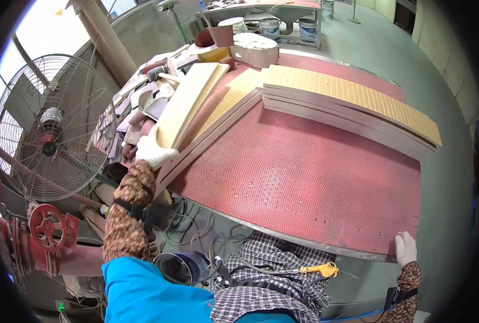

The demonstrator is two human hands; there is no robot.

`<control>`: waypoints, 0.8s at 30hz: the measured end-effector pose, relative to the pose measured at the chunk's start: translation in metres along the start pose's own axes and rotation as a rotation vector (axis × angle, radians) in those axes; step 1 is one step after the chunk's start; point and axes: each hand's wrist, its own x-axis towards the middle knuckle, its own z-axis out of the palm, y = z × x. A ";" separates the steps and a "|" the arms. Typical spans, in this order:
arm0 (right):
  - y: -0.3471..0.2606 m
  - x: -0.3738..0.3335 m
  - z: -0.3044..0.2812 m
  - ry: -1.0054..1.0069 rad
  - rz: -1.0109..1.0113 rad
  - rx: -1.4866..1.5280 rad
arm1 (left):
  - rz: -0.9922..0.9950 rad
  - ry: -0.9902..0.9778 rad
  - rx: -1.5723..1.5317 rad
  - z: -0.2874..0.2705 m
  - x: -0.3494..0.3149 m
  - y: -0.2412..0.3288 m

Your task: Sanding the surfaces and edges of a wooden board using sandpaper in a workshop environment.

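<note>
My left hand, in a white glove, grips the near end of a pale wooden board, its thumb toward the right. Beside that board, a stack of grooved yellowish boards with grey edges runs along the left of the table. My right hand, also gloved in white, has its fingers closed over the near right corner of the red textured mat. A second stack of grooved boards lies across the far side of the mat, its left end meeting the first stack.
Offcuts pile up at the left, near a large caged fan. A red valve wheel stands at lower left. Below the near table edge are a bucket, hoses and a yellow air gun. A white round block sits behind.
</note>
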 end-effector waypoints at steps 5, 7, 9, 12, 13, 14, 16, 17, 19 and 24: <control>0.001 -0.006 0.001 0.026 -0.006 0.009 | 0.154 -0.032 -0.335 -0.049 -0.066 0.017; 0.004 -0.012 -0.002 0.011 0.052 0.005 | 0.239 -0.066 -0.432 -0.059 -0.089 0.037; 0.017 -0.011 0.012 0.146 -0.120 -0.024 | 0.316 -0.144 -0.448 -0.062 -0.108 0.059; 0.004 -0.008 0.015 0.151 -0.065 -0.042 | 0.416 -0.204 -0.326 -0.069 -0.137 0.097; 0.000 -0.007 0.016 0.163 -0.064 -0.034 | 0.497 -0.216 -0.305 -0.066 -0.143 0.109; -0.004 -0.008 0.014 0.184 -0.067 0.001 | 0.618 -0.185 -0.248 -0.059 -0.150 0.122; 0.005 -0.010 0.027 0.261 -0.072 0.122 | 0.642 -0.306 -0.197 -0.055 -0.173 0.177; 0.011 -0.012 0.030 0.322 -0.076 0.212 | 0.639 -0.360 -0.160 -0.054 -0.186 0.204; 0.004 -0.017 0.024 0.247 0.052 0.308 | 0.775 -0.473 -0.109 -0.032 -0.193 0.240; 0.061 -0.024 0.061 0.578 0.035 0.974 | 1.125 -0.530 0.149 0.020 -0.225 0.320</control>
